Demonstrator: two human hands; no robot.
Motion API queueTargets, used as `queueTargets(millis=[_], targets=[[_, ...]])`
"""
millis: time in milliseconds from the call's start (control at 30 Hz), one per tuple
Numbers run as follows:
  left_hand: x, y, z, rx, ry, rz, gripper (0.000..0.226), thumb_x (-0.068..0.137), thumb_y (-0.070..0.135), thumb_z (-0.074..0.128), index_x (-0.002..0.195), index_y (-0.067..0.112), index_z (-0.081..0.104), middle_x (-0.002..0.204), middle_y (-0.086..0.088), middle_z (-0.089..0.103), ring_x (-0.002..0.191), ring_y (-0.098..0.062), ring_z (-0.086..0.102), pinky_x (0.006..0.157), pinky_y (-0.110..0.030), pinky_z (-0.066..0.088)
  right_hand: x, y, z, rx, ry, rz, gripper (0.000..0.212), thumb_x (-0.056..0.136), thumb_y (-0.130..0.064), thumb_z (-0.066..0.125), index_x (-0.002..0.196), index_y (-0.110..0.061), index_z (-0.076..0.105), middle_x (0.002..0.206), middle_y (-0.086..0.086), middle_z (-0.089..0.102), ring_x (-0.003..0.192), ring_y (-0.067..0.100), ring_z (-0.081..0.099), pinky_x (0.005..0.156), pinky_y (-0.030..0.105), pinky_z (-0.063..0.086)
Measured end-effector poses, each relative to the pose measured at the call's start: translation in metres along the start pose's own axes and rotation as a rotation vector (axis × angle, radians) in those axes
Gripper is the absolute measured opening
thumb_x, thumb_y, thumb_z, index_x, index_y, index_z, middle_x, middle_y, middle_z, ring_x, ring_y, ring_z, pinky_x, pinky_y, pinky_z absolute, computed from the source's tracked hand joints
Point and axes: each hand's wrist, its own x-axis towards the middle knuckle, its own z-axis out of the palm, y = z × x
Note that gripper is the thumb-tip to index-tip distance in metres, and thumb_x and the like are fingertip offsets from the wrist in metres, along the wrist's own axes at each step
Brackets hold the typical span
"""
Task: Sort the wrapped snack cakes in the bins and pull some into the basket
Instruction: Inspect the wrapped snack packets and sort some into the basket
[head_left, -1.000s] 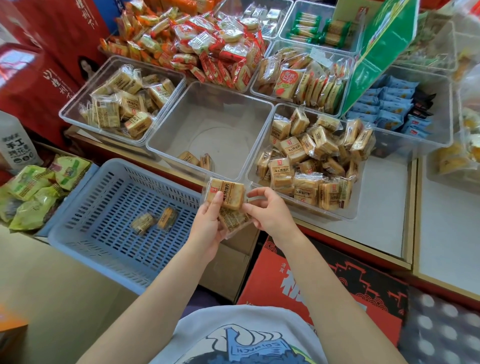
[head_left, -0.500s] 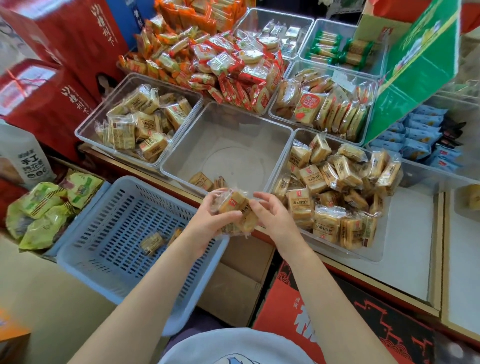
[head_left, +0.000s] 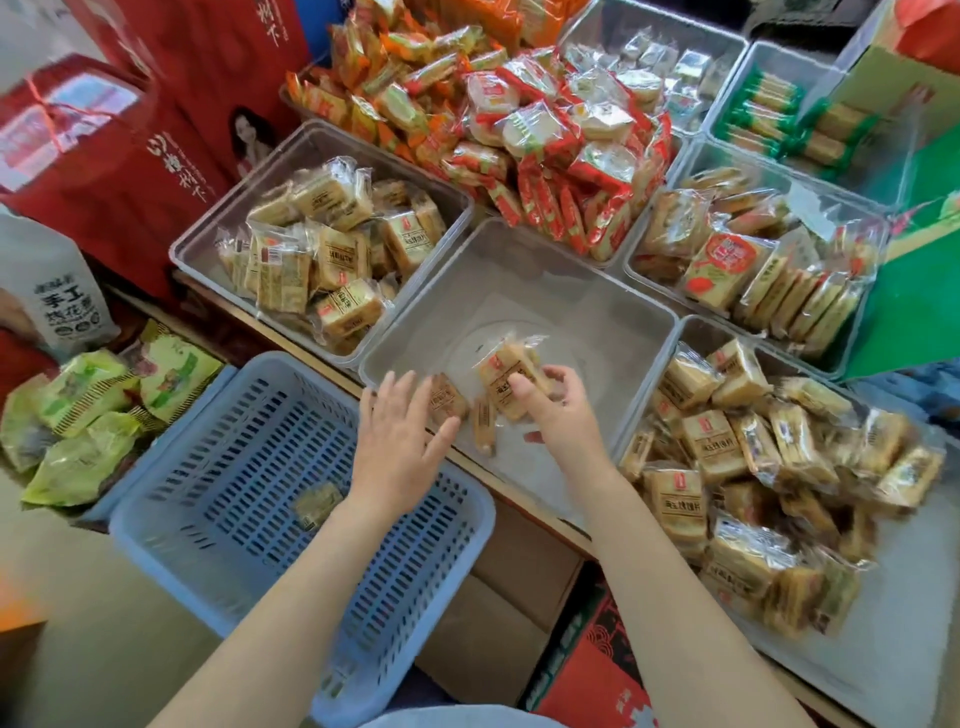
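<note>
Right hand now pinching snack cake over middle bin, left hand let go, fingers spread

Bright even light, motion blur, warped edges

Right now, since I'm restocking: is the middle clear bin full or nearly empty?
Nearly empty: the middle clear bin shows mostly bare floor, with a few snack cakes near the front.

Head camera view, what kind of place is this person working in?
Most likely a small snack shop's loose-goods counter: clear bins hold heaps of individually wrapped snack cakes, a blue shopping basket sits beside them, and red gift boxes stand behind.
</note>
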Motion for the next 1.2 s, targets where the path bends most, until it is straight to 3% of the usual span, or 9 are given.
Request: queueTargets(millis=[100,233,400,600,800,933,1033,1100,1200], targets=[[-0.004,-0.012,0.011,0.066,-0.082,0.032,0.092,0.092,0.075,-0.005,0.165,0.020,0.008,0.173,0.000,-0.003,0.155,-0.013,-0.024,0.123,-0.036,-0.021,0.028,0.006,0.014,-0.048,-0.023,0.047,0.035,0.095,-0.035,0.070,0.123,-0.026,0.050,0.114,0.009,0.066,0.099,0.027,0.071,0.077,0.040,0.063],[-0.001,-0.013,0.017,0.039,-0.042,0.031,0.090,0.094,0.072,0.000,0.164,0.017,0.008,0.172,-0.003,0.000,0.153,-0.010,-0.023,0.123,-0.034,-0.021,0.051,0.022,0.041,-0.203,-0.097,0.082,0.022,0.098,-0.022,0.065,0.117,-0.022,0.054,0.101,0.012,0.066,0.083,0.029,0.070,0.084,0.054,0.059],[-0.003,-0.012,0.016,0.033,-0.049,0.029,0.088,0.095,0.070,0.004,0.164,0.016,0.008,0.172,-0.002,-0.002,0.153,-0.010,-0.024,0.124,-0.037,-0.018,0.046,0.024,0.046,-0.206,-0.129,0.091,0.020,0.099,-0.021,0.062,0.118,-0.025,0.059,0.114,0.001,0.063,0.091,0.018,0.065,0.083,0.040,0.059],[-0.005,0.015,0.011,0.156,-0.090,-0.015,0.093,0.088,0.066,-0.009,0.164,0.014,0.003,0.172,-0.003,-0.009,0.155,-0.018,-0.025,0.120,-0.039,-0.026,0.004,0.009,-0.011,-0.136,0.014,-0.023,0.011,0.102,-0.017,0.055,0.107,-0.021,0.064,0.104,0.000,0.064,0.099,0.020,0.069,0.087,0.039,0.060],[-0.043,0.114,0.046,0.088,-0.229,0.254,0.097,0.083,0.072,-0.010,0.165,0.019,-0.001,0.173,0.004,-0.001,0.158,-0.011,-0.010,0.123,-0.039,-0.019,-0.050,0.008,-0.098,-0.141,0.287,-0.201,0.011,0.098,-0.015,0.060,0.101,-0.020,0.069,0.095,-0.002,0.070,0.087,0.006,0.066,0.073,0.022,0.057],[-0.062,0.153,0.072,0.107,-0.280,0.312,0.098,0.088,0.081,0.005,0.163,0.020,-0.008,0.173,-0.001,0.000,0.159,-0.014,-0.005,0.123,-0.040,-0.014,-0.071,0.033,-0.154,-0.317,0.439,-0.205,0.013,0.095,-0.014,0.063,0.107,-0.019,0.068,0.109,-0.002,0.064,0.101,0.011,0.060,0.082,0.021,0.051],[-0.064,0.156,0.077,0.144,-0.251,0.302,0.112,0.077,0.089,0.006,0.163,0.019,-0.007,0.173,-0.005,0.004,0.159,-0.017,0.001,0.125,-0.042,-0.008,-0.075,0.058,-0.177,-0.471,0.366,-0.101,0.021,0.093,-0.025,0.070,0.113,-0.018,0.067,0.116,-0.001,0.061,0.109,0.016,0.059,0.090,0.029,0.048],[-0.064,0.155,0.077,0.154,-0.241,0.317,0.118,0.078,0.093,0.019,0.163,0.015,-0.006,0.173,-0.004,0.005,0.159,-0.016,0.003,0.126,-0.042,-0.006,-0.075,0.070,-0.181,-0.684,0.287,-0.050,0.037,0.090,-0.038,0.074,0.120,-0.020,0.066,0.124,-0.001,0.058,0.120,0.020,0.054,0.102,0.040,0.046],[-0.065,0.156,0.074,0.177,-0.243,0.325,0.124,0.081,0.090,0.041,0.163,0.011,-0.007,0.173,-0.004,0.001,0.159,-0.016,0.003,0.126,-0.040,-0.005,-0.081,0.074,-0.179,-0.926,0.266,-0.032,0.058,0.086,-0.056,0.072,0.134,-0.025,0.058,0.138,0.001,0.047,0.132,0.023,0.041,0.110,0.043,0.035]])
